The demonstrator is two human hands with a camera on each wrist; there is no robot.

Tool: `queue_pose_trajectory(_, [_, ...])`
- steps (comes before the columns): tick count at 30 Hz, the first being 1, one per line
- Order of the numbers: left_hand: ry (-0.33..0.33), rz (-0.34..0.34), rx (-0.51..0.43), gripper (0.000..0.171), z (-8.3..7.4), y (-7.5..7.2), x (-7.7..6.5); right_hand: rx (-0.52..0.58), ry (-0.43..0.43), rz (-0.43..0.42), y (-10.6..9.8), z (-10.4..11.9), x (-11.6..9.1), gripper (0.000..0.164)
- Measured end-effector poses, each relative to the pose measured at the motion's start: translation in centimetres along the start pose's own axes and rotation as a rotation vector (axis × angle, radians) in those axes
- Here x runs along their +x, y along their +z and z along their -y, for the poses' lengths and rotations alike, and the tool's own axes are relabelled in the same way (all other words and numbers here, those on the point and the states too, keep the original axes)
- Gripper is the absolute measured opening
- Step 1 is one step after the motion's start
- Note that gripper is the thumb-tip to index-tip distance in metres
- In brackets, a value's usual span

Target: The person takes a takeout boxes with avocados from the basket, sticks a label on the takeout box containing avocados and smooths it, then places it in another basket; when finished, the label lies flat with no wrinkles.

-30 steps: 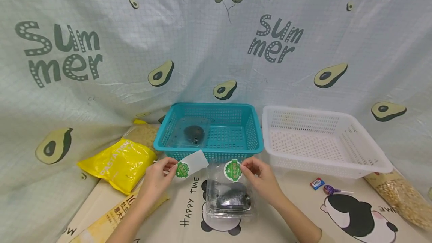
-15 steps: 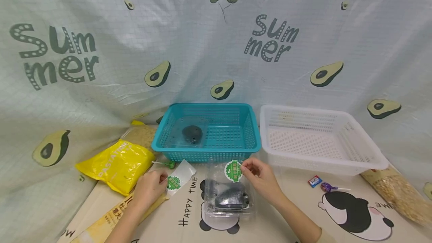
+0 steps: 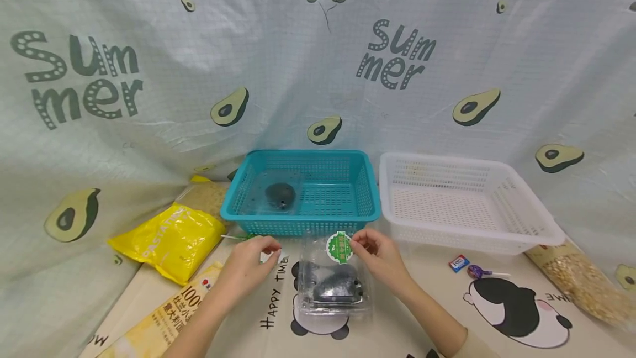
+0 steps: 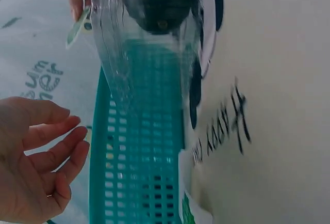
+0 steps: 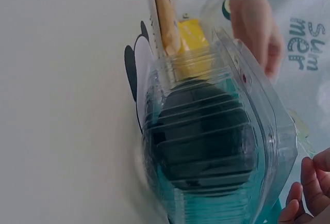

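Observation:
My right hand (image 3: pixel 380 258) pinches the edge of a round green-and-white sticker (image 3: pixel 339 248), held over the clear plastic clamshell box (image 3: pixel 309 294). Inside the box is a dark, rounded item (image 5: pixel 203 139). To the left, my left hand (image 3: pixel 248 264) hovers with relaxed fingers and nothing between them; the left wrist view shows its fingers (image 4: pixel 49 152) loosely bent. White backing paper (image 4: pixel 184 175) with another green sticker lies below that hand, mostly hidden by it in the head view.
Behind the box stands a teal basket (image 3: pixel 300 217) containing a similar clear box (image 3: pixel 293 181). A white basket (image 3: pixel 472 239) is at its right. Food bags, including a yellow one (image 3: pixel 174 242), lie at the left; a lollipop (image 3: pixel 476 271) and small packet (image 3: pixel 459 263) at the right.
My left hand lowered the backing paper to the table left of the box, let go of it, and moved back right and up. My right hand keeps the sticker over the box.

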State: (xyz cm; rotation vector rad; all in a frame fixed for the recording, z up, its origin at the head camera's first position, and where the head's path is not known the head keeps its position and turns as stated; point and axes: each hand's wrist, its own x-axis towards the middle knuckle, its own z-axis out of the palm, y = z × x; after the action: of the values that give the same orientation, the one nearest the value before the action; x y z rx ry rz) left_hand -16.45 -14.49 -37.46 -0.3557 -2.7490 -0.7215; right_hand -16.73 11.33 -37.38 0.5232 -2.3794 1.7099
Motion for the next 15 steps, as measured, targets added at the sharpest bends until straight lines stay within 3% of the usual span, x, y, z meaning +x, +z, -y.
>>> queue_pose_trajectory(6, [0.114, 0.031, -0.13, 0.013, -3.6, 0.6, 1.0, -0.025, -0.032, 0.032, 0.9, 0.5, 0.4, 0.004])
queue_pose_trajectory(10, [0.117, 0.069, -0.171, 0.018, -4.8, 1.5, 1.4, -0.05, -0.043, 0.039, 1.1, 0.5, 0.3, 0.004])
queue_pose_trajectory(15, [0.101, 0.139, -0.274, 0.011, -5.1, 2.6, 1.7, -0.048, -0.073, 0.055, 1.0, -0.3, -0.1, 0.007])
